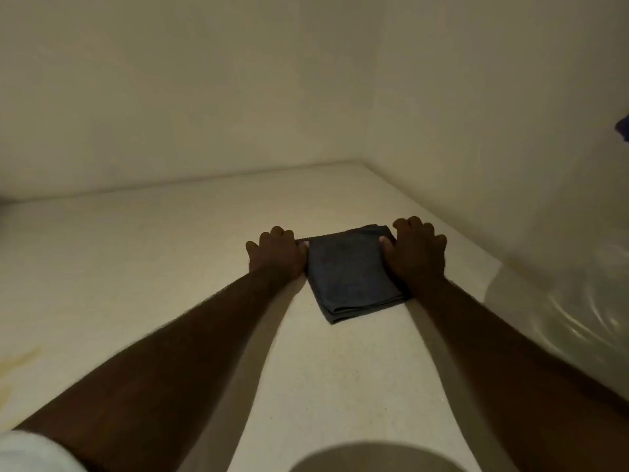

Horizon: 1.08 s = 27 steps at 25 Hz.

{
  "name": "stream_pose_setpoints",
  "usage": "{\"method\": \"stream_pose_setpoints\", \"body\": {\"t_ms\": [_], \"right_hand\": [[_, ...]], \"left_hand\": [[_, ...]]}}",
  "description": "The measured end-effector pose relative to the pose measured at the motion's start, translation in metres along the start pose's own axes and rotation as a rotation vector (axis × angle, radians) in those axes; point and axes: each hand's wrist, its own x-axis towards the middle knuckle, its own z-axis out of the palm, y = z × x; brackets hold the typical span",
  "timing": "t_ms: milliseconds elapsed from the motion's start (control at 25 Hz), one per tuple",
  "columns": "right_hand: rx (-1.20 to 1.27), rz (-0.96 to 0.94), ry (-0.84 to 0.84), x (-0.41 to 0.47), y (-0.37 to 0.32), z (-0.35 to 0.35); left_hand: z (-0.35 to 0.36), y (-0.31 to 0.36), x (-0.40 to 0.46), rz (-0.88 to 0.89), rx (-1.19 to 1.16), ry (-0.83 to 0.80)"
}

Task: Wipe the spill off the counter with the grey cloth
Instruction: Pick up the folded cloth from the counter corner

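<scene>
A folded dark grey cloth (350, 274) lies flat on the pale counter (170, 260), toward the back right. My left hand (277, 255) rests at the cloth's left edge, its fingers curled over the far corner. My right hand (418, 250) presses on the cloth's right edge, thumb on top of the fabric. A faint yellowish stain (20, 364) shows on the counter at the far left. The dim light hides whether the fingers pinch the cloth.
Plain walls (238, 97) close off the counter at the back and on the right, meeting in a corner behind the cloth. A clear plastic container (578, 321) stands at the right edge. A round pale rim (374, 458) shows at the bottom.
</scene>
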Motion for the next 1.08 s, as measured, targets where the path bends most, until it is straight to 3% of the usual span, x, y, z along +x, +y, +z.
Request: {"method": "stream_pose_setpoints", "body": {"t_ms": [160, 360, 760, 1080], "right_hand": [[0.019, 0.124, -0.192, 0.010, 0.002, 0.014], [0.329, 0.209, -0.317, 0.021, -0.004, 0.020], [0.608, 0.062, 0.107, -0.005, -0.049, -0.042], [0.792, -0.060, 0.293, -0.055, -0.158, -0.125]], "left_hand": [[0.005, 0.005, 0.017, -0.037, 0.071, -0.035], [0.003, 0.009, 0.011, -0.022, -0.132, 0.023], [-0.059, -0.018, -0.041, 0.180, -0.278, 0.432], [-0.170, -0.088, -0.115, 0.188, -0.338, 0.661]]}}
